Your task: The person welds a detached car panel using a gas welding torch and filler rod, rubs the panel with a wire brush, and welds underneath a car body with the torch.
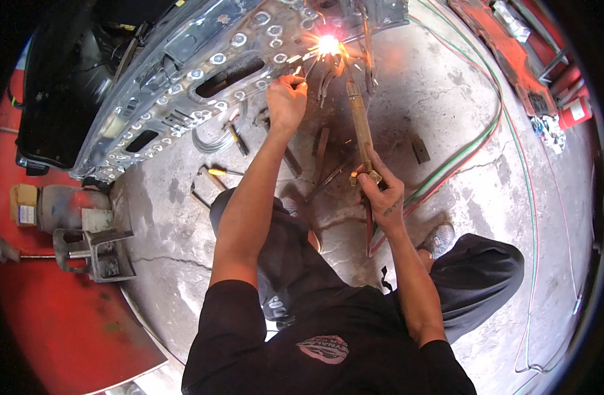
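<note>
The fingers of the left hand [287,105] are pinched narrow just beside the panel's lower edge, seemingly on a thin rod, though its far end is lost in glare. The fingers of the right hand [384,199] are closed around the valve end of a brass torch [360,128], its tip pointing up at the panel.

Where the tip meets the edge of the metal panel [177,92], bright sparks [328,45] hide the exact spot. That looks like welding or heating in progress; the next move calls for a steady torch and the left fingers clear of the flame.

Farther out, on the floor [486,197], lie a coil of wire [198,141] and a yellow-handled tool [216,172], with red and green hoses [447,166] curving away to the right.

Of containers, a cardboard box [24,204] stands by a grey tank [72,204] at far left, and a red can [575,112] sits at far right; the contents of all three are hidden.
</note>
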`<state>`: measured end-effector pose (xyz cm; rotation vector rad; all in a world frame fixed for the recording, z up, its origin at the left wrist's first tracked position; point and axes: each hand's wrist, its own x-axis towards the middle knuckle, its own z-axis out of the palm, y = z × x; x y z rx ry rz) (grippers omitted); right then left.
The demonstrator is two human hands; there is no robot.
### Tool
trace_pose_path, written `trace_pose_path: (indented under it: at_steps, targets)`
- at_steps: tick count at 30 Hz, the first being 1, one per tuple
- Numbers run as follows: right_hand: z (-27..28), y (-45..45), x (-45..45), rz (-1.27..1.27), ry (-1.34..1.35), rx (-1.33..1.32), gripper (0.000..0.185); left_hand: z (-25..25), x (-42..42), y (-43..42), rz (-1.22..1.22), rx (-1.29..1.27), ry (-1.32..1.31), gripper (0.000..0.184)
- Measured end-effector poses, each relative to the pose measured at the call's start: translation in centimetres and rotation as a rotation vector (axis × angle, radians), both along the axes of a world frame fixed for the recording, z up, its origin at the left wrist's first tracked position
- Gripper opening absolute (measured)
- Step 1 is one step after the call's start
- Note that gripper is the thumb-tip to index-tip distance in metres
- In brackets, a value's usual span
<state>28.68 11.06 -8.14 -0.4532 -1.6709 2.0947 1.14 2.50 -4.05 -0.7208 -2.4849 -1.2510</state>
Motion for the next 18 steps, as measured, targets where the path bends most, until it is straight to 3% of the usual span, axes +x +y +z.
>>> trace_pose_path:
  at_steps: [7,10,18]
  targets:
    - [0.3,0.0,0.1,0.0,0.002,0.008,0.051,-0.6,-0.5,0.0,0.004,0.006,0.028,0.017]
    - [0.1,0.0,0.0,0.017,0.007,-0.012,0.05,1.5,1.1,0.2,0.017,-0.018,-0.117,0.018]
    - [-0.9,0.2,-0.1,0.007,0.027,0.055,0.054,-0.7,-0.7,0.0,-0.002,0.012,-0.018,0.017]
